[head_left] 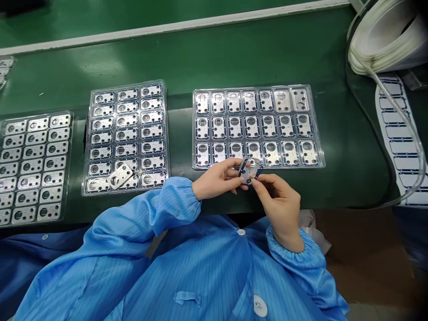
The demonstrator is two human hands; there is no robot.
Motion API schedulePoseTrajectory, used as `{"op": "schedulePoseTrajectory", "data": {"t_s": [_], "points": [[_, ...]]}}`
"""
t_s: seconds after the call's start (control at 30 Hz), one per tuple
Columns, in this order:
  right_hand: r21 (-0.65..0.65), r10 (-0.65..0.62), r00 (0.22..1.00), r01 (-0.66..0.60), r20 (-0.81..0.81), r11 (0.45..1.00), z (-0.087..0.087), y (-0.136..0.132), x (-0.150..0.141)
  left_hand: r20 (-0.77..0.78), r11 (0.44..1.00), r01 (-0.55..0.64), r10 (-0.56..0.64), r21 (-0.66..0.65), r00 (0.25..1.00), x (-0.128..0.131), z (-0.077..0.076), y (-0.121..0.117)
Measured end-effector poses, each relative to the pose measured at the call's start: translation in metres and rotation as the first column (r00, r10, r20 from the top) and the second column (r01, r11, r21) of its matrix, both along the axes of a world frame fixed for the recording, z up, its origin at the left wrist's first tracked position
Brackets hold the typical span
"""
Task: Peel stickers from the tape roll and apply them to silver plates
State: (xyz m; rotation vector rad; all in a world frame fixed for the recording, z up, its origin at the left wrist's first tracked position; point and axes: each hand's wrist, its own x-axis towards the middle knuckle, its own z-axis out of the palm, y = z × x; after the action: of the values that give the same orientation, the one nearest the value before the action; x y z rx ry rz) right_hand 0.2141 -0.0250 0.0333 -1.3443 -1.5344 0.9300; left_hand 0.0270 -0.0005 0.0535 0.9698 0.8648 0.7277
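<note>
Left hand (217, 179) and right hand (279, 203) both pinch one silvery, blue-edged metal plate (250, 170), apparently tilted for close edge work, near the clear plastic tray (317, 166).

No readable text, no legible labels, no brands, numbers or signs
</note>
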Motion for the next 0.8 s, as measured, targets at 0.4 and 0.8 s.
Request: {"op": "schedulePoseTrajectory", "data": {"t_s": [0.4, 0.8], "points": [[0.255, 0.012, 0.985, -0.056, 0.170, 0.965, 0.014, 0.003, -0.006, -0.010, 1.000, 0.006, -0.006, 0.000, 1.000, 0.000, 0.000, 0.002], [0.426, -0.023, 0.959, -0.104, 0.283, 0.899, 0.012, 0.004, -0.007, -0.005, 1.000, 0.004, -0.004, 0.000, 1.000, -0.001, -0.001, 0.001]]}}
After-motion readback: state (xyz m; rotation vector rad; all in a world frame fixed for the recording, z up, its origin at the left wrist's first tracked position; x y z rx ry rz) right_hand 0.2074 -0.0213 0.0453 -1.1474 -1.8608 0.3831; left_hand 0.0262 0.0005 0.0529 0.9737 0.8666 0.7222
